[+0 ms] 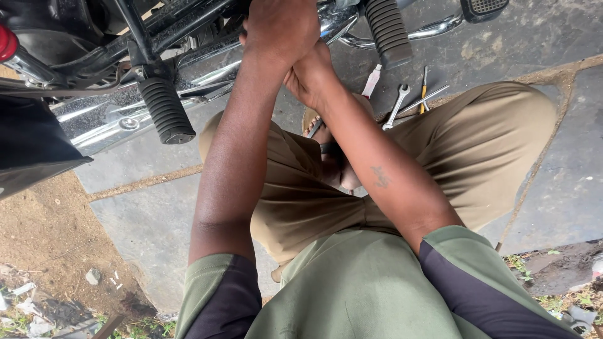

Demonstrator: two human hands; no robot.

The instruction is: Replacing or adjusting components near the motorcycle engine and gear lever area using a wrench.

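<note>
I squat beside a motorcycle with both arms stretched to its underside. My left hand (281, 26) is closed with its back toward me, against the frame next to the chrome exhaust pipe (116, 120); whatever it grips is hidden. Just below it, my right hand (309, 76) presses in under the left wrist, its fingers out of sight. A black ribbed footpeg (166, 110) hangs to the left of my hands and a second footpeg (388, 31) to the right.
On the concrete slab (151, 220) by my right knee lie an open-ended spanner (397, 104), a yellow-handled screwdriver (424, 88) and a pale-handled tool (372, 80). My sandalled foot (321, 130) rests under my arms. Bare dirt with litter (44, 251) lies at lower left.
</note>
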